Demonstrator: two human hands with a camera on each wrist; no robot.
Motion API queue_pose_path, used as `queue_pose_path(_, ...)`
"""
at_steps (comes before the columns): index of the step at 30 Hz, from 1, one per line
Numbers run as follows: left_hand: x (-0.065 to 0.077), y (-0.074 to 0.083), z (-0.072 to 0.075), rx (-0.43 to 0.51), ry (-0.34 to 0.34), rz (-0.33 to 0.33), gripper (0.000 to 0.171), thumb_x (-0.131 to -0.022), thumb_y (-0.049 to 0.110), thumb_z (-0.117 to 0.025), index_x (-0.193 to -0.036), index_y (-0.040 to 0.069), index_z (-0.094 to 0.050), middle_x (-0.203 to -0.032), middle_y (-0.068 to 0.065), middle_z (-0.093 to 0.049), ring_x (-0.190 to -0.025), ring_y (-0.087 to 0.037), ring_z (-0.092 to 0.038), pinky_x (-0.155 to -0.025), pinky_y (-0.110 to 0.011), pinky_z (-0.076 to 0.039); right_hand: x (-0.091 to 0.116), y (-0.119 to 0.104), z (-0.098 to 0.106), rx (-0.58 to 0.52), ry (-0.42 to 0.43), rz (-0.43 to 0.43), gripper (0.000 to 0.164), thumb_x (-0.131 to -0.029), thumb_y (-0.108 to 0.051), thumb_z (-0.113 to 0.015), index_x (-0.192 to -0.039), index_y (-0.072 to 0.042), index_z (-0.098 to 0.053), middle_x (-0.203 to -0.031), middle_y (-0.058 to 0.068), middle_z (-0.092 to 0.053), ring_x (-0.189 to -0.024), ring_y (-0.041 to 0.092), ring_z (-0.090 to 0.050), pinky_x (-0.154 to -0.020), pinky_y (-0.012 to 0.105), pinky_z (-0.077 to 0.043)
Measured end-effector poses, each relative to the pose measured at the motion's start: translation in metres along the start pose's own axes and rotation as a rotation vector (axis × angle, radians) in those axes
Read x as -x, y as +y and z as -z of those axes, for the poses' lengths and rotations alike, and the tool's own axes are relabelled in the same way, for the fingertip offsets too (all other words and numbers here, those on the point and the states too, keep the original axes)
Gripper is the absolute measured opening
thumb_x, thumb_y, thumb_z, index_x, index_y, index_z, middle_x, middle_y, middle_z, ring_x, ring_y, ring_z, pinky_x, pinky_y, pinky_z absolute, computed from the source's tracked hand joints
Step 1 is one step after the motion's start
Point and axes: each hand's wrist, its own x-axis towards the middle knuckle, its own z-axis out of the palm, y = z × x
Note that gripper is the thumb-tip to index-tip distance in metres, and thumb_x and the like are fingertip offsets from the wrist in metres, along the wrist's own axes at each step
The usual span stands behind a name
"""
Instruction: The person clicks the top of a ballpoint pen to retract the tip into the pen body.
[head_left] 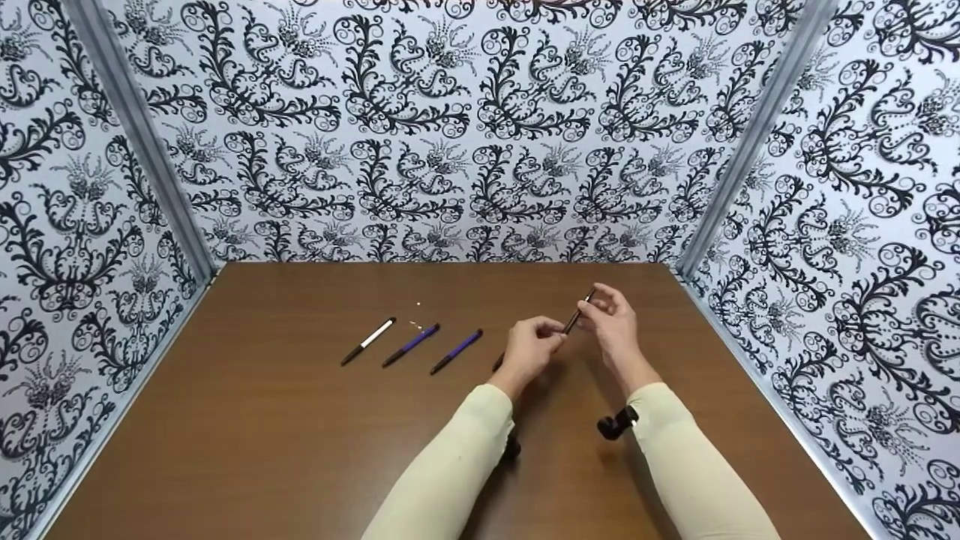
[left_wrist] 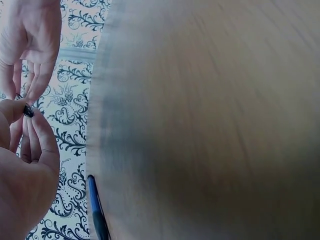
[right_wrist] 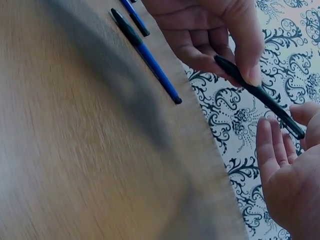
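Note:
A black pen (head_left: 576,318) is held up at a slant above the table. My left hand (head_left: 531,349) pinches it between thumb and fingers; the right wrist view shows the thumb (right_wrist: 251,74) pressed on the black pen (right_wrist: 274,106). At the pen's other end is my right hand (head_left: 619,330), its fingers (right_wrist: 270,145) fairly straight and spread around the clip end; contact there is hard to make out. To the left lie a white-and-black pen (head_left: 369,341) and two blue pens, one in the middle (head_left: 411,345) and one nearer my left hand (head_left: 457,351).
Beside my left wrist a dark object (head_left: 498,362) shows, mostly hidden by the hand. Small pale specks (head_left: 417,325) appear near the middle pen. Patterned walls (head_left: 420,150) enclose the brown table (head_left: 262,420) at the back and sides.

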Motion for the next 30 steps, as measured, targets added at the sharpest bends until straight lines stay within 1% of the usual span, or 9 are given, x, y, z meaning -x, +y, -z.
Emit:
queue_pose_path(3, 0.002, 0.000, 0.001, -0.008, -0.008, 0.020, 0.009, -0.101, 0.007, -0.081, -0.109, 0.010, -0.085, -0.092, 0.005, -0.075, -0.084, -0.007, -0.067, -0.075, -0.024, -0.056, -0.001, 0.000, 0.004, 0.024, 0.003, -0.003, 0.049, -0.100, 0.007, -0.077, -0.145, -0.001, -0.060, -0.100, 0.005, -0.065, -0.076, 0.014, -0.075, -0.078, 0.038, -0.067)
queue_pose_path(5, 0.003, 0.000, 0.002, -0.014, -0.016, 0.031, 0.008, -0.101, 0.008, -0.081, -0.108, 0.011, -0.085, -0.093, 0.006, -0.075, -0.085, -0.007, -0.067, -0.076, -0.025, -0.056, -0.002, 0.000, 0.006, 0.038, -0.002, 0.003, 0.050, -0.100, 0.006, -0.077, -0.146, 0.000, -0.060, -0.103, 0.009, -0.067, -0.076, 0.015, -0.075, -0.077, 0.037, -0.067)
queue_pose_path(9, 0.005, 0.000, 0.004, -0.029, -0.032, 0.029, 0.007, -0.101, 0.009, -0.081, -0.108, 0.010, -0.085, -0.093, 0.005, -0.075, -0.085, -0.008, -0.066, -0.076, -0.025, -0.056, -0.003, 0.002, 0.010, 0.085, -0.011, 0.020, 0.051, -0.100, 0.006, -0.076, -0.147, 0.001, -0.059, -0.106, 0.014, -0.069, -0.081, 0.015, -0.076, -0.080, 0.038, -0.067)
queue_pose_path(11, 0.006, 0.000, 0.004, -0.039, -0.042, 0.026, 0.007, -0.101, 0.008, -0.081, -0.107, 0.009, -0.084, -0.093, 0.004, -0.075, -0.085, -0.008, -0.066, -0.076, -0.025, -0.056, -0.003, 0.003, 0.013, 0.113, -0.011, 0.026, 0.050, -0.100, 0.006, -0.076, -0.147, 0.002, -0.059, -0.106, 0.014, -0.070, -0.082, 0.014, -0.076, -0.082, 0.038, -0.067)
queue_pose_path(14, 0.006, 0.000, 0.004, -0.053, -0.057, 0.029, 0.006, -0.102, 0.009, -0.081, -0.107, 0.008, -0.084, -0.093, 0.005, -0.075, -0.086, -0.008, -0.066, -0.076, -0.025, -0.056, -0.001, 0.003, 0.016, 0.150, -0.006, 0.029, 0.049, -0.099, 0.006, -0.076, -0.145, 0.003, -0.060, -0.104, 0.011, -0.070, -0.079, 0.013, -0.075, -0.079, 0.036, -0.066)
queue_pose_path(17, 0.008, 0.000, 0.004, -0.078, -0.063, 0.030, 0.007, -0.102, 0.009, -0.080, -0.108, 0.008, -0.084, -0.094, 0.004, -0.076, -0.086, -0.008, -0.067, -0.077, -0.027, -0.058, 0.000, 0.003, 0.020, 0.161, -0.010, 0.037, 0.050, -0.098, 0.007, -0.077, -0.144, 0.005, -0.059, -0.104, 0.013, -0.071, -0.076, 0.013, -0.074, -0.071, 0.030, -0.064)
queue_pose_path(21, 0.011, 0.001, 0.004, -0.132, -0.062, 0.026, 0.008, -0.101, 0.009, -0.081, -0.108, 0.006, -0.084, -0.097, 0.002, -0.078, -0.088, -0.010, -0.070, -0.080, -0.029, -0.060, 0.000, 0.003, 0.025, 0.191, -0.015, 0.056, 0.050, -0.099, 0.008, -0.076, -0.145, 0.008, -0.057, -0.105, 0.015, -0.071, -0.075, 0.009, -0.073, -0.070, 0.028, -0.063)
queue_pose_path(26, 0.015, 0.003, 0.003, -0.172, -0.066, 0.065, 0.009, -0.101, 0.009, -0.082, -0.109, 0.007, -0.085, -0.102, 0.000, -0.079, -0.090, -0.012, -0.073, -0.080, -0.032, -0.063, 0.001, 0.002, 0.028, 0.270, -0.006, 0.067, 0.045, -0.101, 0.004, -0.076, -0.143, 0.006, -0.061, -0.104, 0.008, -0.071, -0.074, 0.003, -0.069, -0.073, 0.027, -0.063)
queue_pose_path(30, 0.016, 0.002, 0.000, -0.189, -0.069, 0.102, 0.008, -0.101, 0.010, -0.083, -0.108, 0.008, -0.085, -0.102, 0.000, -0.079, -0.090, -0.012, -0.073, -0.079, -0.032, -0.063, 0.002, 0.003, 0.030, 0.269, 0.003, 0.083, 0.043, -0.100, 0.006, -0.076, -0.140, 0.009, -0.062, -0.102, 0.009, -0.073, -0.077, 0.005, -0.070, -0.072, 0.025, -0.062)
